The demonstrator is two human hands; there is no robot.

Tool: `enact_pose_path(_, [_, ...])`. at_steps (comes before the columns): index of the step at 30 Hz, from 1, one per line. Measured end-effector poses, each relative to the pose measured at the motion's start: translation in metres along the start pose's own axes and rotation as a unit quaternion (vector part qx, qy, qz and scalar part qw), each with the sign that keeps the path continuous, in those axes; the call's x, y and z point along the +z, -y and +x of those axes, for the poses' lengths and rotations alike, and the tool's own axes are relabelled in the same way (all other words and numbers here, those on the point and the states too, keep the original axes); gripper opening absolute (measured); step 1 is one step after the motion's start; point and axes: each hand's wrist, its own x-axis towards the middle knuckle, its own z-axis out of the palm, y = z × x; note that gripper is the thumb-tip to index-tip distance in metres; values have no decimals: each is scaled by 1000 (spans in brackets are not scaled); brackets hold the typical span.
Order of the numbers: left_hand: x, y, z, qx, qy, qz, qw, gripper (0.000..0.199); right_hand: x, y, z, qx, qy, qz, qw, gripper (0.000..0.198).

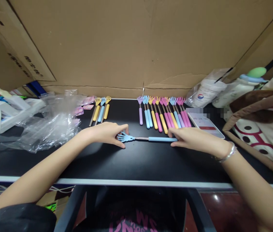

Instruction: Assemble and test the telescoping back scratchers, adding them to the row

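Lying crosswise between the two hands, a light-blue back scratcher with a hand-shaped head and slim metal shaft (pixel 154 139) is seen over the smooth black tabletop (pixel 151 164), its long axis running left to right. Its head is straddled by the left hand's (pixel 108 132) parted thumb and forefinger; its handle end is flanked by the right hand's (pixel 188 139). Whether either grip is pressed home cannot be told. Beyond the right hand, multicoloured scratchers (pixel 167 120) are lined up; beyond the left, three more (pixel 101 114).
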Motion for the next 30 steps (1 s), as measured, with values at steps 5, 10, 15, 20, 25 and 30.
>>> enact_pose_path(5, [2, 2, 0, 6, -8, -6, 1000, 40, 0, 1, 0, 6, 3, -2, 1000, 22])
enact_pose_path(10, [3, 3, 1, 11, -6, -12, 1000, 41, 2, 1, -1, 10, 0, -7, 1000, 21])
enact_pose_path(15, [2, 2, 2, 7, -7, -14, 1000, 40, 4, 2, -3, 7, -14, -30, 999, 19])
enact_pose_path(20, [2, 1, 2, 10, -12, -18, 1000, 39, 8, 5, -7, 5, -37, -61, 997, 20])
enact_pose_path(25, [2, 2, 3, 1, -9, -18, 1000, 37, 11, 8, -10, -3, -47, -82, 996, 25])
enact_pose_path(30, [2, 2, 3, 3, -9, -14, 1000, 35, 10, 9, -10, 2, -42, -81, 996, 26])
